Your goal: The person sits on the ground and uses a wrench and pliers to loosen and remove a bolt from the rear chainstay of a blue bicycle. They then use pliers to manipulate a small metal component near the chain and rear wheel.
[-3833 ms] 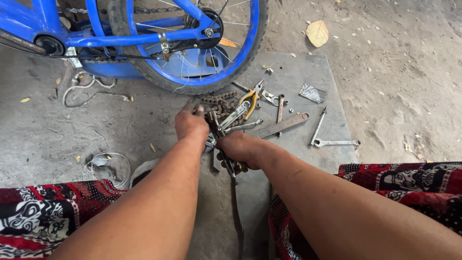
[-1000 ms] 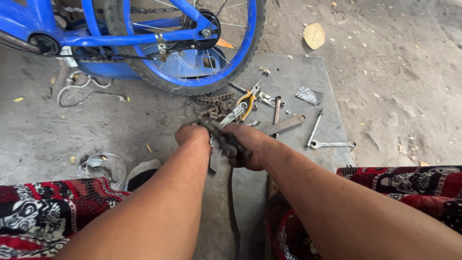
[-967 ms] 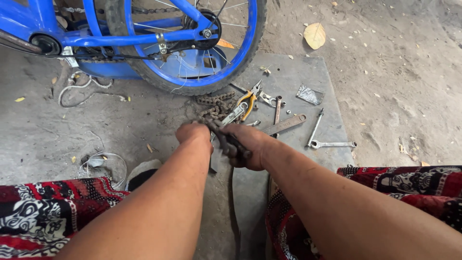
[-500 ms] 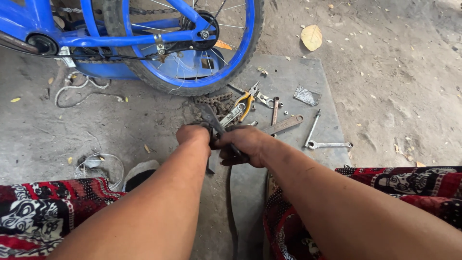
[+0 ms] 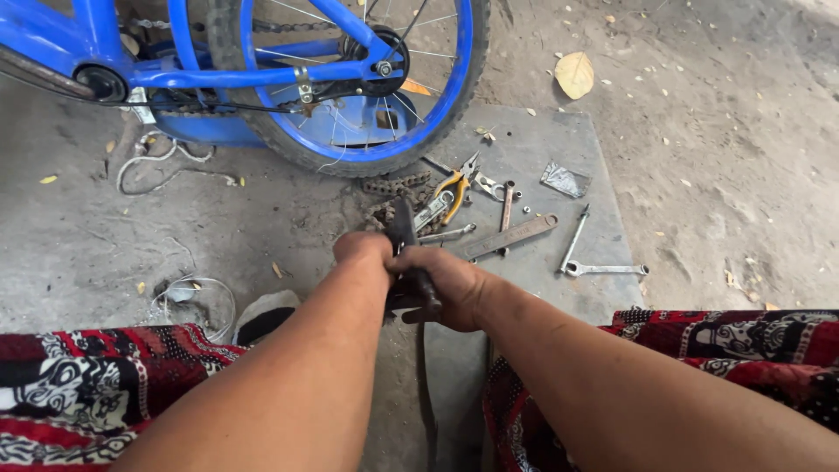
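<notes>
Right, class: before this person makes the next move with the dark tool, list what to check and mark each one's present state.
1. Both hands on the dark tool: left hand and right hand grip it: ok.
2. Tool's working end visible: hidden by the hands: cannot tell.
3. Chain clear of the hands: ok.
4. Pliers and spanner within view on the slab: ok.
5. Blue wheel apart from the hands: ok.
</notes>
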